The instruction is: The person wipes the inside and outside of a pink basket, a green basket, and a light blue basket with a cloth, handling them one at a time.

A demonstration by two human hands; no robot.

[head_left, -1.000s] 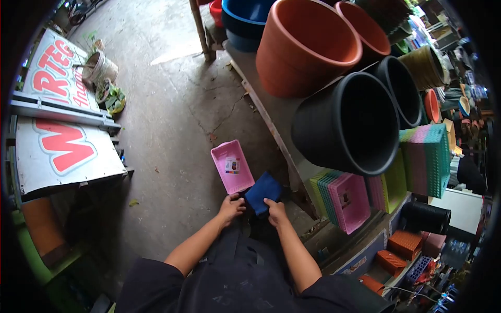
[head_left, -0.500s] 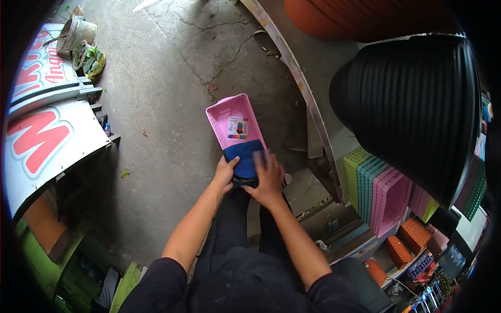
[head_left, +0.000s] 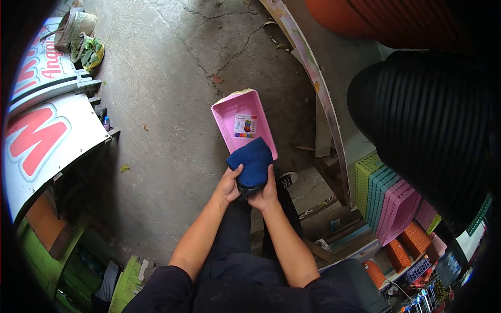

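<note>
A folded blue cloth (head_left: 252, 163) is held between my two hands, with dark material bunched along its near end. My left hand (head_left: 228, 184) grips the cloth's left side, thumb lying on top. At the right side my right hand (head_left: 266, 192) holds it, thumb along the edge and the other fingers hidden underneath. Just beyond the cloth is a pink plastic basket (head_left: 225, 120), its near end covered by the blue fabric in this view. A printed label (head_left: 245, 125) with a colourful picture lies inside the basket.
Cracked concrete floor (head_left: 162, 104) spreads ahead. Stacked ribbed black pots (head_left: 417, 130) and nested plastic baskets (head_left: 386, 198) stand to the right, behind a curved board edge (head_left: 313, 68). A white sign (head_left: 47, 135) with red lettering and potted plants (head_left: 90, 52) are at the left.
My right hand, blurred over the top of the cloth before, now grips its right side. The cloth's far edge has become more pointed, and the view has shifted slightly.
</note>
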